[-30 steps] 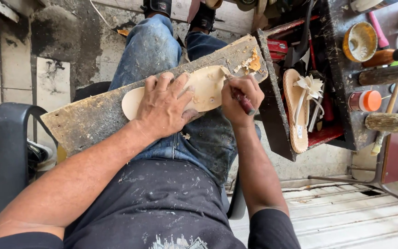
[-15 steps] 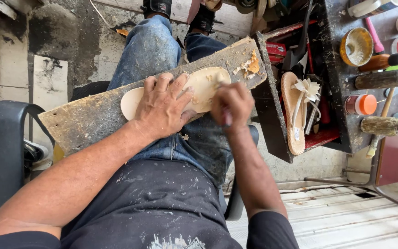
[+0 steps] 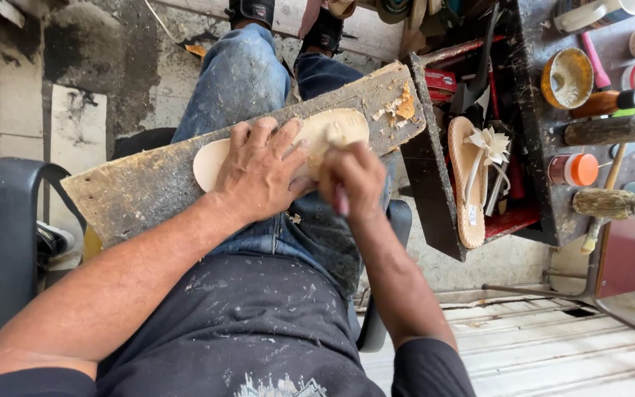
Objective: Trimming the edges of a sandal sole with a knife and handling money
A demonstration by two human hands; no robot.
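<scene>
Head view: left hand [image 3: 259, 173] pins sole [image 3: 332, 132] beside right hand [image 3: 352, 180].

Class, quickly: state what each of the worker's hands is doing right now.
Left hand: open, pressed flat on the pale sole on the wooden board.
Right hand: closed around a red-handled tool, its tip hidden.

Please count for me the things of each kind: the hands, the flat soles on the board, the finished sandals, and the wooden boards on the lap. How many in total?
Hands: 2, the left hand and the right hand
Pale sole on the board: 1
Finished sandal with a flower: 1
Wooden board across the lap: 1
Total: 5
</scene>
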